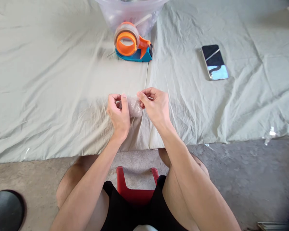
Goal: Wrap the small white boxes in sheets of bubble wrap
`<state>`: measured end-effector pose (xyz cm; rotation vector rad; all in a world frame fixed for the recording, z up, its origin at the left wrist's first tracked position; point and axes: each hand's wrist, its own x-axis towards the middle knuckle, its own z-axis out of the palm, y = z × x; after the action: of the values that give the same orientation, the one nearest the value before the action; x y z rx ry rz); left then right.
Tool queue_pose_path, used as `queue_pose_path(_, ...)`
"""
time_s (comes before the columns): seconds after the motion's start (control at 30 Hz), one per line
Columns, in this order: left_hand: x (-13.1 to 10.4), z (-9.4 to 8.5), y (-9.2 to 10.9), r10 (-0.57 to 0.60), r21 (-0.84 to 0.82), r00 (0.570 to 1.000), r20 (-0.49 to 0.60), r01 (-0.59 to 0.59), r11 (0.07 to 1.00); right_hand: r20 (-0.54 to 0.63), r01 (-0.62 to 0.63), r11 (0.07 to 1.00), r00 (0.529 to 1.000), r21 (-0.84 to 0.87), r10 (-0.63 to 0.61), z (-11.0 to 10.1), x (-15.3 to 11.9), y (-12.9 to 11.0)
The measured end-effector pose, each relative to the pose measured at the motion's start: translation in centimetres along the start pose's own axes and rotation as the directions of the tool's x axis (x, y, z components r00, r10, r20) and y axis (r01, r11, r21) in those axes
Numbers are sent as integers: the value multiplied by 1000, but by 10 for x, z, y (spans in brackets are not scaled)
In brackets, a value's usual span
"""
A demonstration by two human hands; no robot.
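Note:
A small clear bubble-wrap bundle point(135, 108) is held between both hands, close to the front edge of the cloth-covered table point(62, 80). My left hand point(119, 110) is closed on the bundle's left side, thumb pointing up. At its upper right, my right hand point(155, 104) pinches with thumb and forefinger at the bundle's edge. What lies inside the wrap cannot be made out. Beyond the hands stands an orange and blue tape dispenser point(134, 45) with a roll of tape on it.
A translucent plastic tub point(135, 11) stands behind the dispenser. To the right lies a phone point(214, 62). Clear plastic scraps point(270, 136) are at the table's front right edge. Below are a red stool point(136, 194) and a round black base point(6, 210).

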<state>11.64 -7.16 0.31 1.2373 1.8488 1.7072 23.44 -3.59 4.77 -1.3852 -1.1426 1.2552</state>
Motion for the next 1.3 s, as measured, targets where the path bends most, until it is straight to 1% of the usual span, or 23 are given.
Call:
queue_pose_path(0.2, 0, -2, 1, -5, 27, 999, -32, 6, 1000, 4, 49, 997, 999, -61, -49, 2, -1, 1)
queue_pose_path(0.3, 1, -3, 1, -10, 26, 999, -40, 11, 1000, 10, 133, 981, 991, -141, -133, 4, -2, 3)
queue_pose_path(0.4, 0, -4, 2, -11, 47, 999, -45, 13, 999, 41, 235, 948, 972, -213, -232, 6, -3, 7)
queue_pose_path(0.47, 0, -5, 2, 3, 58, 999, -45, 0, 998, 48, 261, 936, 965, -235, -257, 7, -3, 9)
queue_pose_path(0.53, 0, -5, 2, 13, 62, 999, -34, -11, 998, 46, 258, 934, 966, -247, -255, 7, -3, 10)
queue_pose_path(0.63, 1, -5, 3, -14, 49, 1000, -12, 14, 999, 27, 209, 953, 978, -221, -208, 6, 0, 10)
queue_pose_path(0.77, 5, -6, 6, -117, 18, 993, 8, 116, 993, 16, 41, 997, 999, -61, -41, 3, 3, 7)
queue_pose_path(0.87, 6, -7, 8, -191, -2, 981, 30, 191, 982, 39, -98, 994, 995, 53, 96, -1, 2, 2)
queue_pose_path(0.97, 6, -7, 9, -216, -6, 976, 37, 216, 976, 53, -191, 975, 981, 111, 186, -4, 0, -2)
queue_pose_path(1.03, 6, -7, 9, -211, -1, 977, 43, 211, 977, 55, -217, 968, 976, 124, 212, -4, -2, -2)
queue_pose_path(1.1, 7, -8, 10, -218, 0, 974, 60, 218, 976, 48, -209, 971, 978, 116, 204, -3, -2, 1)
queue_pose_path(1.2, 10, -9, 11, -267, -5, 959, 95, 269, 963, 34, -201, 973, 980, 117, 198, -1, -3, 7)
queue_pose_path(1.3, 12, -11, 13, -325, -32, 936, 133, 332, 943, 52, -247, 953, 969, 174, 241, 0, -6, 13)
